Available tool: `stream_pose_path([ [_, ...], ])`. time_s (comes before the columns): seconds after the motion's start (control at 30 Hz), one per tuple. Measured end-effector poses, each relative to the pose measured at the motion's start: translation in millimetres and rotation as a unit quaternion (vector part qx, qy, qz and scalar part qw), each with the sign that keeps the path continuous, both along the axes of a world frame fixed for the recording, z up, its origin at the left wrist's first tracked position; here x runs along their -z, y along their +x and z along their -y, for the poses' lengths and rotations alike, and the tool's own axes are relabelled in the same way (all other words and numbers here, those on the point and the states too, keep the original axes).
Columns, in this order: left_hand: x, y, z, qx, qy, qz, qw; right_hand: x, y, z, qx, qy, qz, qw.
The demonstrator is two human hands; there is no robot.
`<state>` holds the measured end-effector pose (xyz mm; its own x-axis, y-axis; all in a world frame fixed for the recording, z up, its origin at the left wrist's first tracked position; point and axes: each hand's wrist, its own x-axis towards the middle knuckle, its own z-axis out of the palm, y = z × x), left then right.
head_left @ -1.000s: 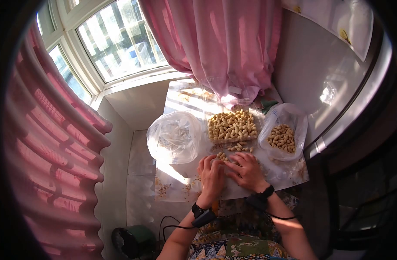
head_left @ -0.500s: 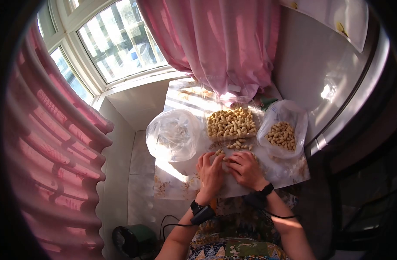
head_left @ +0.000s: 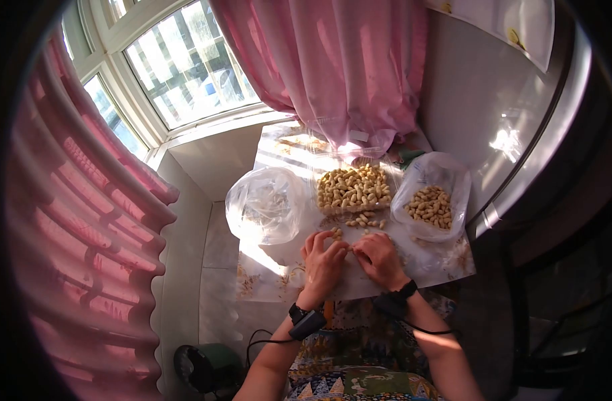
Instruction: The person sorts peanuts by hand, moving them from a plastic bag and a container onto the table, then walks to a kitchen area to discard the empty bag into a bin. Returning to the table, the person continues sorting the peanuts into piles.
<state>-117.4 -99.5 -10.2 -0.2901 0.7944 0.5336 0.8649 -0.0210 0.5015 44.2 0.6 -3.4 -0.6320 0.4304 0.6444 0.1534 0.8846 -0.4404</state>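
Observation:
Both hands meet low over the table, close to its near edge. My left hand [head_left: 324, 259] is closed, its thumb and fingertips pinching one side of a small tan peanut [head_left: 350, 248]. My right hand [head_left: 379, 259] is curled in from the other side, fingertips closed on the same peanut, which they mostly hide. Just beyond the left fingers lie a couple of loose unshelled peanuts [head_left: 337, 234]. Farther back, a clear plastic box [head_left: 354, 209] is heaped with unshelled peanuts [head_left: 354, 186], and several more are scattered in front of it [head_left: 365, 220].
To the left stands a bowl lined with a translucent plastic bag [head_left: 266, 206]. On the right, another bag-lined container [head_left: 420, 230] holds peanuts [head_left: 429, 206]. Pink curtains [head_left: 333, 73] hang behind the table [head_left: 269, 284] and at far left. A dark green round device [head_left: 216, 364] stands on the floor.
The fingertips of both hands have drawn together around the peanut, and the right fingers have curled in more. The view has shifted slightly; the containers stay in place.

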Motion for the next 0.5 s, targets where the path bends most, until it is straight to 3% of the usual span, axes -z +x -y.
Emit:
stream_pose_path([
  [0.5, 7.3, -1.7, -2.3, 0.010, 0.019, 0.011, 1.000, 0.6, 0.3, 0.6, 0.015, -0.001, 0.002, 1.000],
])
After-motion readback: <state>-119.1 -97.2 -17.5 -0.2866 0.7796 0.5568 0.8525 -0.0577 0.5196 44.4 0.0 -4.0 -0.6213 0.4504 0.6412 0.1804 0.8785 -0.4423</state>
